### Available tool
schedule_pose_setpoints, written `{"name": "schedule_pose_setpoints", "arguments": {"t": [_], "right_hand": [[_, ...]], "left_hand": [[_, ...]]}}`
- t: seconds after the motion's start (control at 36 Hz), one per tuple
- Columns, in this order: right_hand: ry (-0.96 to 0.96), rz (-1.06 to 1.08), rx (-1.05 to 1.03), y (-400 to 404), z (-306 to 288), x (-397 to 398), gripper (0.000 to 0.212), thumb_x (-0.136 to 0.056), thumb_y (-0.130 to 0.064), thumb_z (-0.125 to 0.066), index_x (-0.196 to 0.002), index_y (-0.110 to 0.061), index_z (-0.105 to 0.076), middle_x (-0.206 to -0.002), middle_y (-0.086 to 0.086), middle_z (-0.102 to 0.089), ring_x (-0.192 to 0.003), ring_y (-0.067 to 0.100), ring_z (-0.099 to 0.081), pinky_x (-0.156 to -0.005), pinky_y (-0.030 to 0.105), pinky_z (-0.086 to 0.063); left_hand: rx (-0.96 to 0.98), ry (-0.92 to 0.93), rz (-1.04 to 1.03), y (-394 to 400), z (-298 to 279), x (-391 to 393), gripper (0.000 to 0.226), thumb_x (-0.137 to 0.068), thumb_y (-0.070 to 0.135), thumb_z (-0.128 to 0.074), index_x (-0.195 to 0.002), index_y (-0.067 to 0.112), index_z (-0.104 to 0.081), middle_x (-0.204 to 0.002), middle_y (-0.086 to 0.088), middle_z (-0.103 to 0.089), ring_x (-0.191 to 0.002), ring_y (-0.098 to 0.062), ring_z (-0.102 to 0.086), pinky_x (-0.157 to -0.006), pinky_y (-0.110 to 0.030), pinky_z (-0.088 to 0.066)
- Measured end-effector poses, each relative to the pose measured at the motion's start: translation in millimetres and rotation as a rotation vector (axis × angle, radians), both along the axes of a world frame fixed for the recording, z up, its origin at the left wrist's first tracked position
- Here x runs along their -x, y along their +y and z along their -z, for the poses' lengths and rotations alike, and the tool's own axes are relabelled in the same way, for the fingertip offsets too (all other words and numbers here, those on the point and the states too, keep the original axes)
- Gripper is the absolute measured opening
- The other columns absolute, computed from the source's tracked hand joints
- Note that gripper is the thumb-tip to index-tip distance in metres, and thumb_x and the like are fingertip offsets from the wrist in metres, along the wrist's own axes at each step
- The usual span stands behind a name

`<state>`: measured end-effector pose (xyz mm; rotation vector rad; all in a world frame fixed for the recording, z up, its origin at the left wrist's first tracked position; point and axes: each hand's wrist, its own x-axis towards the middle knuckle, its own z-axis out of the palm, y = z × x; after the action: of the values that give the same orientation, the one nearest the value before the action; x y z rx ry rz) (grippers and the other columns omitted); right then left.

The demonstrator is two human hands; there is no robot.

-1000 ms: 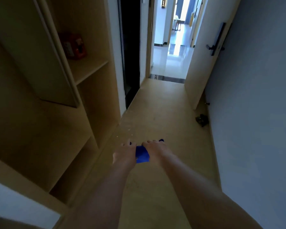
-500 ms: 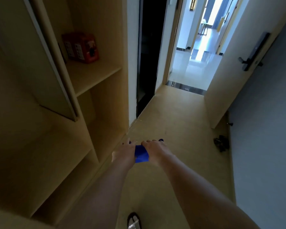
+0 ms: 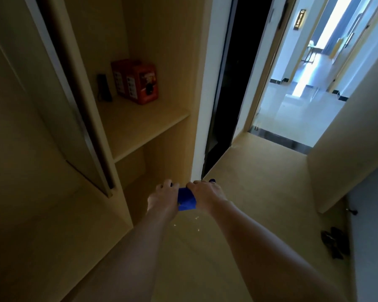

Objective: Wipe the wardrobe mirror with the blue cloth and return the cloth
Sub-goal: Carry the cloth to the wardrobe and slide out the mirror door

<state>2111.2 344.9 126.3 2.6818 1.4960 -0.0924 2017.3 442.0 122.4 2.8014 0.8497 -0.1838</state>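
Since the earlier frame, the wardrobe (image 3: pixel 127 131) shelf and its red boxes (image 3: pixel 138 81) have been brought larger and more central in view, while both hands are kept in the same pose. The blue cloth (image 3: pixel 186 199) is held bunched between the left hand (image 3: pixel 163 196) and the right hand (image 3: pixel 207 194), each curled shut on one end of it, out in front above the floor (image 3: pixel 260 192). A mirror cannot be picked out with certainty; a reflective door panel (image 3: pixel 74 110) is seen at left. If the cloth is loosened while being refolded, it could be dropped onto the floor, where pale crumbs (image 3: pixel 197 218) are scattered, and grit might then be carried onto the glass.
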Motion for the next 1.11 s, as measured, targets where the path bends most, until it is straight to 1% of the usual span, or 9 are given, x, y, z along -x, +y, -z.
{"name": "schedule_pose_setpoints", "arguments": {"t": [0.17, 0.28, 0.42, 0.5, 0.58, 0.67, 0.78, 0.89, 1.11], "right_hand": [[0.012, -0.083, -0.087, 56.0, -3.6, -31.9, 0.041, -0.080, -0.016, -0.063, -0.118, -0.022, -0.051, -0.115, 0.002, -0.060, -0.108, 0.024, -0.055, -0.089, 0.036, -0.039], [-0.045, -0.167, -0.160, 90.1, -9.7, -52.9, 0.036, -0.077, -0.018, -0.063, -0.112, -0.025, -0.053, -0.110, 0.000, -0.062, -0.105, 0.024, -0.056, -0.097, 0.037, -0.033], [-0.057, -0.244, -0.182, 134.2, -16.9, -86.5, 0.032, -0.078, -0.022, -0.064, -0.108, -0.027, -0.053, -0.109, -0.002, -0.062, -0.108, 0.022, -0.054, -0.107, 0.043, -0.022], [-0.075, -0.289, -0.207, 158.5, -21.6, -109.3, 0.030, -0.080, -0.023, -0.063, -0.108, -0.028, -0.054, -0.111, -0.003, -0.062, -0.111, 0.021, -0.052, -0.107, 0.041, -0.019], [-0.091, -0.347, -0.216, 180.9, -26.5, -129.9, 0.031, -0.082, -0.023, -0.061, -0.111, -0.026, -0.054, -0.112, -0.003, -0.062, -0.113, 0.022, -0.048, -0.105, 0.041, -0.022], [-0.115, -0.416, -0.223, 202.1, -32.0, -148.1, 0.033, -0.083, -0.021, -0.060, -0.115, -0.023, -0.054, -0.113, -0.001, -0.062, -0.113, 0.023, -0.047, -0.101, 0.040, -0.028], [-0.141, -0.486, -0.238, 229.2, -39.4, -170.3, 0.036, -0.083, -0.017, -0.059, -0.117, -0.021, -0.053, -0.112, -0.001, -0.063, -0.110, 0.023, -0.045, -0.093, 0.036, -0.032], [-0.150, -0.541, -0.216, 255.8, -41.1, -185.5, 0.036, -0.083, -0.014, -0.060, -0.117, -0.020, -0.054, -0.109, 0.000, -0.065, -0.108, 0.023, -0.046, -0.090, 0.034, -0.035], [-0.111, -0.593, -0.228, 295.0, -29.3, -194.9, 0.039, -0.086, -0.009, -0.058, -0.124, -0.012, -0.049, -0.113, 0.006, -0.061, -0.115, 0.027, -0.043, -0.078, 0.032, -0.044]], "left_hand": [[0.068, -0.040, -0.181, 46.0, -8.2, -24.9, 0.058, -0.081, 0.010, -0.061, -0.129, 0.028, -0.035, -0.136, 0.003, -0.029, -0.119, -0.022, -0.038, -0.080, -0.039, -0.045], [0.101, -0.082, -0.296, 76.3, -14.6, -45.5, 0.057, -0.078, 0.007, -0.059, -0.126, 0.029, -0.038, -0.138, 0.005, -0.026, -0.119, -0.023, -0.038, -0.075, -0.040, -0.044], [0.037, -0.115, -0.391, 110.9, -20.1, -74.5, 0.052, -0.077, 0.009, -0.061, -0.121, 0.029, -0.041, -0.133, 0.005, -0.032, -0.115, -0.022, -0.041, -0.075, -0.041, -0.048], [-0.075, -0.150, -0.421, 126.9, -24.2, -92.6, 0.049, -0.078, 0.012, -0.061, -0.121, 0.029, -0.044, -0.131, 0.002, -0.038, -0.114, -0.021, -0.043, -0.081, -0.038, -0.048], [-0.219, -0.148, -0.455, 141.5, -29.4, -109.8, 0.044, -0.081, 0.018, -0.061, -0.121, 0.030, -0.048, -0.127, -0.001, -0.036, -0.112, -0.021, -0.041, -0.087, -0.033, -0.041], [-0.302, -0.130, -0.507, 158.4, -34.0, -127.1, 0.037, -0.082, 0.026, -0.065, -0.116, 0.030, -0.052, -0.118, -0.002, -0.034, -0.103, -0.019, -0.042, -0.081, -0.030, -0.043], [-0.179, -0.106, -0.617, 182.9, -41.4, -149.8, 0.044, -0.087, 0.013, -0.056, -0.128, 0.027, -0.045, -0.122, -0.003, -0.040, -0.091, -0.019, -0.056, -0.061, -0.030, -0.047], [-0.144, -0.154, -0.702, 199.8, -39.5, -164.7, 0.050, -0.089, 0.003, -0.047, -0.133, 0.028, -0.042, -0.108, -0.004, -0.062, -0.088, -0.020, -0.063, -0.058, -0.030, -0.045], [-0.039, -0.325, -0.784, 226.6, -24.2, -174.6, 0.059, -0.090, 0.004, -0.046, -0.142, 0.029, -0.033, -0.115, -0.006, -0.061, -0.096, -0.023, -0.062, -0.062, -0.031, -0.045]]}}
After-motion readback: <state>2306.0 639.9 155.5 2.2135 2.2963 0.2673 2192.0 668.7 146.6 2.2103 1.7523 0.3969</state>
